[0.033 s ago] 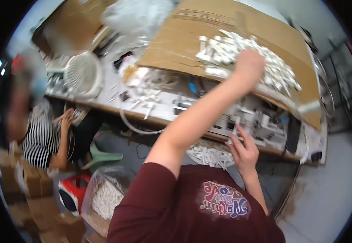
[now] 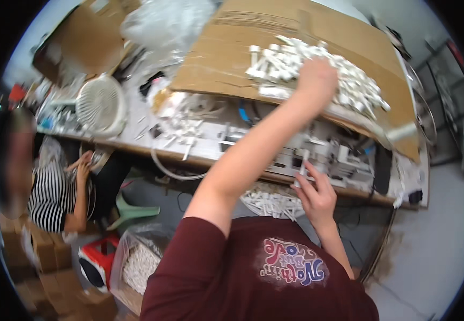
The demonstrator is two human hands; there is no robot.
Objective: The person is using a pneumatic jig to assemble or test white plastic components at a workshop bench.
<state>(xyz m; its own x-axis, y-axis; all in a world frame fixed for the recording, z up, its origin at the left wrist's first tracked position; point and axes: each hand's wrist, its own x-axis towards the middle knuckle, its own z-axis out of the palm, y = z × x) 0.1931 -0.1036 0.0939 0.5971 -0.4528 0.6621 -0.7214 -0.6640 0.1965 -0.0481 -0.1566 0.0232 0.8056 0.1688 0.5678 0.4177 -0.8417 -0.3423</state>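
Note:
My left hand [image 2: 317, 81] reaches across to the heap of small white plastic parts [image 2: 349, 80], which have short stems and cap-like ends. Its fingertips are hidden among the parts, so what they grip does not show. Under the heap lies a large brown cardboard sheet [image 2: 210, 69]. My right hand [image 2: 320, 198] is lower, by the front edge of the bench, closed on a slim white plastic part [image 2: 304, 159] pinched between thumb and fingers. Just beyond it stands a metal fixture [image 2: 344, 166], partly under the cardboard.
Loose white pieces [image 2: 186, 128] and a white fan [image 2: 101, 106] sit on the bench at left. Below are a tray of white parts [image 2: 272, 204], a lined box of white bits [image 2: 141, 267] and a green stool [image 2: 136, 211]. A person in a striped top [image 2: 53, 198] sits at left.
The whole view has shifted slightly, with the bench and heap a little further left. Both hands keep much the same place relative to the heap and the fixture.

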